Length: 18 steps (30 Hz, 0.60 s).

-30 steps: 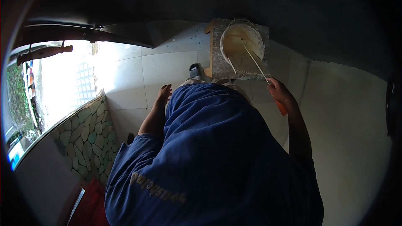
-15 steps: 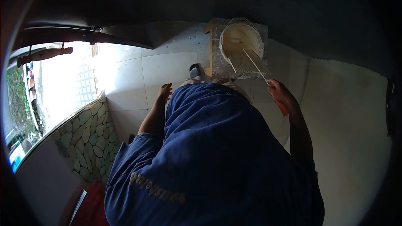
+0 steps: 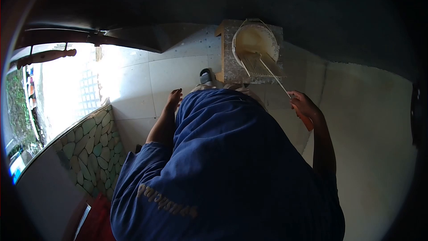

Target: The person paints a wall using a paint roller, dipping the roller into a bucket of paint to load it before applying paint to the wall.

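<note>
My right hand point(image 3: 304, 104) is closed around the orange handle point(image 3: 306, 122) of a paint roller. Its thin metal rod point(image 3: 274, 76) slants up and left from my fingers to a ribbed paint grid point(image 3: 263, 68) leaning in the mouth of a bucket point(image 3: 233, 44). The roller's head is hard to make out against the grid. Cream-coloured paint point(image 3: 255, 38) coats the bucket's inside. By my left hip hangs my left hand point(image 3: 174, 98), holding nothing, its fingers loosely bent and slightly apart.
The bucket stands on a paint-spattered wooden stool point(image 3: 228, 69) by a dark wall point(image 3: 312, 13). Pale floor tiles point(image 3: 129, 78) lie to the left, with a bright doorway beyond. A low stone-patterned wall point(image 3: 91, 149) and red cloth point(image 3: 99, 221) are at lower left.
My right hand has moved slightly down and to the right, drawing the roller's handle back with it. My left hand stays about where it was.
</note>
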{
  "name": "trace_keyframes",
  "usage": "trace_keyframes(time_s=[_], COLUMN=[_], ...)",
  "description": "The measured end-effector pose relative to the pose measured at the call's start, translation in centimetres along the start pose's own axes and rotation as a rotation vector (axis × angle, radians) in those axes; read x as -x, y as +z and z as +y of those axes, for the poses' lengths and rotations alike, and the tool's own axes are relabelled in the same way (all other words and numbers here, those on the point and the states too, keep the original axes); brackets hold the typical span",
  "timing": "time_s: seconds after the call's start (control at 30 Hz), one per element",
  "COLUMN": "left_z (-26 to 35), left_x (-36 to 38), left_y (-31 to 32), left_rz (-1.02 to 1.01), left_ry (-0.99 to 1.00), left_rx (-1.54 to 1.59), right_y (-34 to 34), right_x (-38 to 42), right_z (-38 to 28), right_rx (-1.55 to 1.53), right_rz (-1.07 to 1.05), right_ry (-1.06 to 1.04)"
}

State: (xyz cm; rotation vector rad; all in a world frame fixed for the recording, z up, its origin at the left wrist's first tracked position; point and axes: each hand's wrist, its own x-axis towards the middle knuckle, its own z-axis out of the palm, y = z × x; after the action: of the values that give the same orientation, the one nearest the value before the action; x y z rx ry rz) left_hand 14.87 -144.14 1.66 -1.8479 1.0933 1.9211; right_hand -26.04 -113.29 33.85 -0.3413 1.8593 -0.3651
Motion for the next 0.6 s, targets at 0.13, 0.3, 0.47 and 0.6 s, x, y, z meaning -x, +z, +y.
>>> trace_keyframes(time_s=[0.13, 0.3, 0.47, 0.6], left_z=[0.0, -0.9, -1.4, -0.9], left_x=[0.3, -0.4, -1.2, -1.6], left_y=[-0.2, -0.6, -0.8, -0.7], left_rz=[0.01, 0.022, 0.023, 0.024], left_ry=[-0.003, -0.026, -0.025, -0.01], left_rx=[-0.009, -0.015, -0.01, -0.035], right_y=[-0.4, 0.6, 4.3, 7.2], right_x=[1.4, 3.3, 2.3, 1.9], right_z=[-0.1, 0.9, 7.1, 8.4], right_rx=[-0.264, -0.666, -1.504, -1.615], right_rz=[-0.011, -0.065, -0.374, -0.4], right_ry=[0.036, -0.032, -0.268, -0.443])
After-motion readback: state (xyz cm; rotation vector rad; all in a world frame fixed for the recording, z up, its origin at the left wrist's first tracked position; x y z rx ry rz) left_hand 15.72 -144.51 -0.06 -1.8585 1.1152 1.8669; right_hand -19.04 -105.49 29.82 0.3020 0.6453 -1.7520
